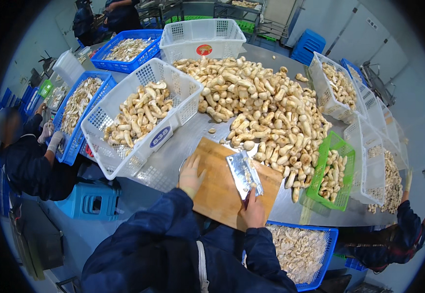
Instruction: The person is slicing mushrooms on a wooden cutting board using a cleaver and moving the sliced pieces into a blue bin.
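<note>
A wooden cutting board (217, 195) lies at the near edge of the metal table. My left hand (191, 177), in a pale glove, rests at the board's left edge with its fingers stretched out and nothing in it. My right hand (254, 213) is closed round the dark handle of a cleaver (241, 171). Its broad, shiny blade lies over the board, pointing away from me, with small pale bits on it. Just beyond the board is a big heap of mushrooms (266, 105) with thick pale stems. One loose piece (212, 131) sits by the board's far corner.
A white basket (173, 122) part full of mushrooms stands left, a green basket (330, 171) right. Below the table edge, a blue crate (327, 254) holds pale slices. More baskets (363, 161) line the right side. Co-workers stand left (31, 151) and right (393, 239).
</note>
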Available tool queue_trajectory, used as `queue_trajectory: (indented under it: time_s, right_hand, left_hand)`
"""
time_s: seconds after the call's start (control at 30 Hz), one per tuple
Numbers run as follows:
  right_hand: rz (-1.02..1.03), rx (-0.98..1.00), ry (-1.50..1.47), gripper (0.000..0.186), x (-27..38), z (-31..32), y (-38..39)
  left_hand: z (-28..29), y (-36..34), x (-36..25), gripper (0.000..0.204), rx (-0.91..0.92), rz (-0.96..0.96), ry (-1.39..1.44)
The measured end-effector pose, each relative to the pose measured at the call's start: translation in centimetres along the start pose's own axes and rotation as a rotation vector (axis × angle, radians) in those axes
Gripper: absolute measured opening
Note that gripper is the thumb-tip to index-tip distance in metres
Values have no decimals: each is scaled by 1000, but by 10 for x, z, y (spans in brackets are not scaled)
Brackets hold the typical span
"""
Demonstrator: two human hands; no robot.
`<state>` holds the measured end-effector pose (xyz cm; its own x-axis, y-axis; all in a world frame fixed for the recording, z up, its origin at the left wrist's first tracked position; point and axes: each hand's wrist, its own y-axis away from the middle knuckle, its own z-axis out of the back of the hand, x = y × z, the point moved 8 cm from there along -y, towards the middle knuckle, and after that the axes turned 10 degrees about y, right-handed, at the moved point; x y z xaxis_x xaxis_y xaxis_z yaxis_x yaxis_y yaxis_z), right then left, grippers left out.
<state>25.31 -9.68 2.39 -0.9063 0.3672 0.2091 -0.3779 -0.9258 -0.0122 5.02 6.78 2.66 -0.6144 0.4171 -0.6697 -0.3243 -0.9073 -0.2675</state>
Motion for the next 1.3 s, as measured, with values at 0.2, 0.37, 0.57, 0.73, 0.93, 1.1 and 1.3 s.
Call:
queue_trajectory:
  time_s: [0.2,0.37,0.57,0.73,0.93,1.1,1.3]
  right_hand:
    - [-142,53,-325,63,-19,9,29]
    - [-418,103,-474,54,-46,17,41]
    - [-466,136,-524,57,-66,8,39]
    - [-450,94,-613,43,-65,7,42]
    - [-680,173,-716,56,-74,8,47]
    - [-819,133,-1066,14,-69,-7,53]
    - [-673,51,-868,20,-77,-23,59]
  left_hand:
    - [8,18,-7,58,-23,108,-6]
    - [-6,-85,-25,60,-131,-132,170]
    - [-22,-319,-104,54,-214,-394,202]
    - [-87,-424,-98,72,352,-50,285]
    - [-128,-401,-128,73,747,51,476]
    - [-137,-366,-112,65,688,-247,41]
    - [-139,-301,-98,60,711,-296,178]
